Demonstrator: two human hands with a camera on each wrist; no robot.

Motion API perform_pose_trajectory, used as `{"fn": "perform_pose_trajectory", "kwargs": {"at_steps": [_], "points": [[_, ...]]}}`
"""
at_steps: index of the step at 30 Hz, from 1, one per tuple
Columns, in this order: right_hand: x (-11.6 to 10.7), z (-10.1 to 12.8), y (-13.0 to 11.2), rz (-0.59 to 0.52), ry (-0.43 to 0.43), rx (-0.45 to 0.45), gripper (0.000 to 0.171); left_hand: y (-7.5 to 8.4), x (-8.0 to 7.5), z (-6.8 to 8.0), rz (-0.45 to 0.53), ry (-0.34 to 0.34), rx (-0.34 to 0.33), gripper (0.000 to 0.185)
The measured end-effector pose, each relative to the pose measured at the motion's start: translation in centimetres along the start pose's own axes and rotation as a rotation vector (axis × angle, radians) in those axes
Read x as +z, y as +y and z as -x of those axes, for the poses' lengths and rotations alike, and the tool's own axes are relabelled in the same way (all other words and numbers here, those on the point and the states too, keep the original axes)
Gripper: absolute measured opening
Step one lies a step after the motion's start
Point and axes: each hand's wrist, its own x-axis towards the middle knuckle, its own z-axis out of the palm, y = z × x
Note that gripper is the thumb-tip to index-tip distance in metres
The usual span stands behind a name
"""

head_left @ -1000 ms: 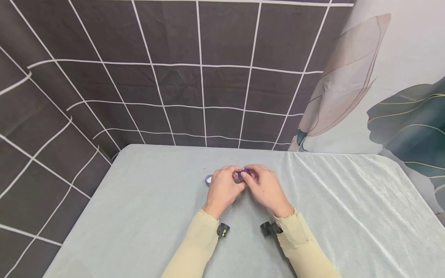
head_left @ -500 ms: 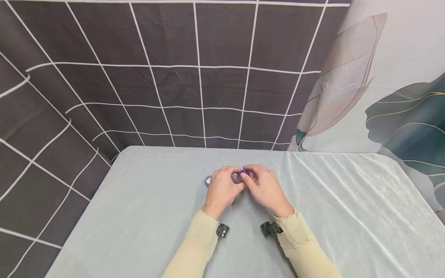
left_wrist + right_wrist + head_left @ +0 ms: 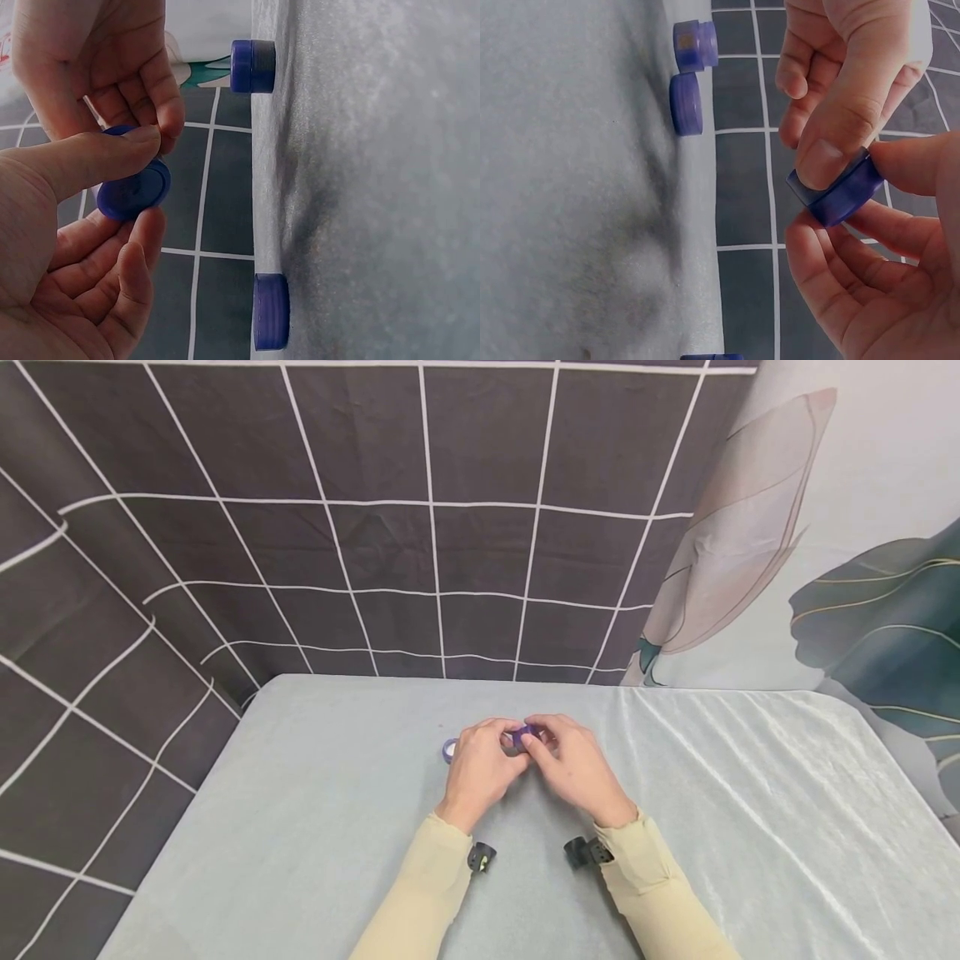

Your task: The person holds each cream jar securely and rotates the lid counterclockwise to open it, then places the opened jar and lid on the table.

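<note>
A small round blue jar is pinched between both hands above the table. My left hand grips one side, its thumb laid over the jar and fingers beneath. My right hand pinches the other side by the blue band. In the head view the fingers cover most of the jar. Beside the left hand, a round blue-purple piece with a white middle lies on the table. The right wrist view shows a small jar there, next to a flat purple lid-like piece.
Another small blue-and-grey jar stands on the table near the right hand, hidden in the head view. A pale grey cloth covers the table. Behind it hangs a dark grid-patterned curtain, with a leaf-print cloth at right.
Both hands stay nearly still around the jar; only slight finger shifts show, with a little more of its purple side visible. The head view moves slightly.
</note>
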Motion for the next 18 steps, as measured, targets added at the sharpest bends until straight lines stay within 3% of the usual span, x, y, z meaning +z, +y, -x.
{"fn": "perform_pose_trajectory", "kwargs": {"at_steps": [18], "points": [[-0.1,-0.05,0.22,-0.034,-0.016,-0.036,0.028,-0.14,0.09,-0.02,-0.021,0.004,0.008,0.033]]}}
